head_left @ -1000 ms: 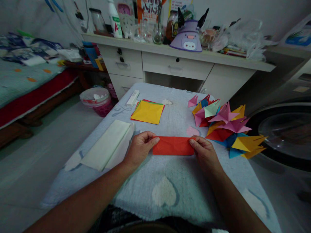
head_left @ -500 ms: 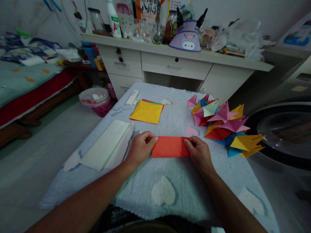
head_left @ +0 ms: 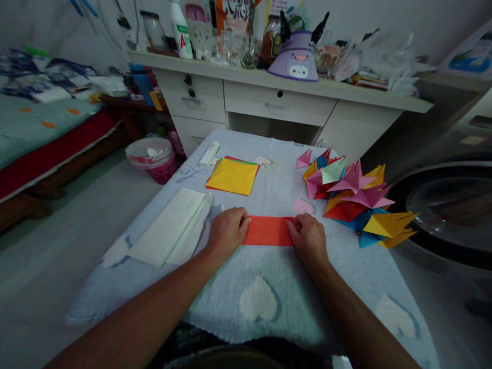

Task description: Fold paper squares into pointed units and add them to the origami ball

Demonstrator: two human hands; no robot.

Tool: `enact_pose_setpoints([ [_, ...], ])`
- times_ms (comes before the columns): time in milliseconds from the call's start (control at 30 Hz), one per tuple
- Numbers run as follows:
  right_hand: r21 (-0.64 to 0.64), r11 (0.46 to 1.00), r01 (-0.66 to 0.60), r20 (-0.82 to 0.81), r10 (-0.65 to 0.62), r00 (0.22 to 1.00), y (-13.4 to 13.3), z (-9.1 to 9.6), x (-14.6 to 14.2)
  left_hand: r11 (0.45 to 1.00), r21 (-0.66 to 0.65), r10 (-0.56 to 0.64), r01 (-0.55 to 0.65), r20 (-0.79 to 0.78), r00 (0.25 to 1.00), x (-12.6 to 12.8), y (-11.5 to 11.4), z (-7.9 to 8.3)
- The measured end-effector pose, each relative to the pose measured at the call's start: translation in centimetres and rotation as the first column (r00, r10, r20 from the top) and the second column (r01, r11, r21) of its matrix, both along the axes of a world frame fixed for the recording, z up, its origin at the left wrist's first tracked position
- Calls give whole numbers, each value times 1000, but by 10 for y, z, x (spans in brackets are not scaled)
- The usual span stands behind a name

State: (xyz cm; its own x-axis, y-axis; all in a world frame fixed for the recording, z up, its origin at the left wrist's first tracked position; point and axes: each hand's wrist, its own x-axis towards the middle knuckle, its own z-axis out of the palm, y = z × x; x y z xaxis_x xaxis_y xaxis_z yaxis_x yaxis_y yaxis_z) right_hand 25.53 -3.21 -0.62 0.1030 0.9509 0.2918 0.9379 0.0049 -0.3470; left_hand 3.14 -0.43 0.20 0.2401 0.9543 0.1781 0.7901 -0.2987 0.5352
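Head view: red paper [head_left: 268,231] lies flat mid-counter [head_left: 277,277]. Left hand [head_left: 227,230] and right hand [head_left: 307,237] each pinch one end. Both have slid inward since earlier, so less paper shows. Yellow stack [head_left: 232,176] unmoved.

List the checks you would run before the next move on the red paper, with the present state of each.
1. Left hand on the left end of the red paper: ok.
2. Right hand on its right end: ok.
3. Paper lying flat on the towel, folded to a strip: ok.
4. Edges aligned under the hands: cannot tell, covered.
5. Paper pinched or only pressed down: cannot tell.
6. Folded shapes and yellow-topped stack lie apart from the paper: ok.
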Motion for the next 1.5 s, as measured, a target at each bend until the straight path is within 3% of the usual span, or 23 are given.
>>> enact_pose_setpoints([
  [400,-131,990,60,202,-33,979,0,5,-7,997,60,-40,55,-229,973,3,1,-3],
  [567,-38,995,96,144,-90,986,-2,4,-8,993,108,-24,47,-204,979,2,0,0],
  [667,42,998,44,119,-49,992,-2,2,-8,984,171,-7,44,-210,978,2,-1,2],
  [833,-51,987,-153,90,157,984,1,-2,-8,962,83,-236,261,-230,944,3,3,-2],
  [900,-80,979,-189,70,194,978,2,-2,-8,956,60,-268,287,-219,938,3,4,-4],
  [1267,-83,993,-85,228,102,968,-5,6,-21,977,46,-189,206,-251,949,8,-3,1],
  [1500,-68,996,-51,304,70,950,-13,6,-29,971,-13,-238,240,-193,952,2,-2,0],
])
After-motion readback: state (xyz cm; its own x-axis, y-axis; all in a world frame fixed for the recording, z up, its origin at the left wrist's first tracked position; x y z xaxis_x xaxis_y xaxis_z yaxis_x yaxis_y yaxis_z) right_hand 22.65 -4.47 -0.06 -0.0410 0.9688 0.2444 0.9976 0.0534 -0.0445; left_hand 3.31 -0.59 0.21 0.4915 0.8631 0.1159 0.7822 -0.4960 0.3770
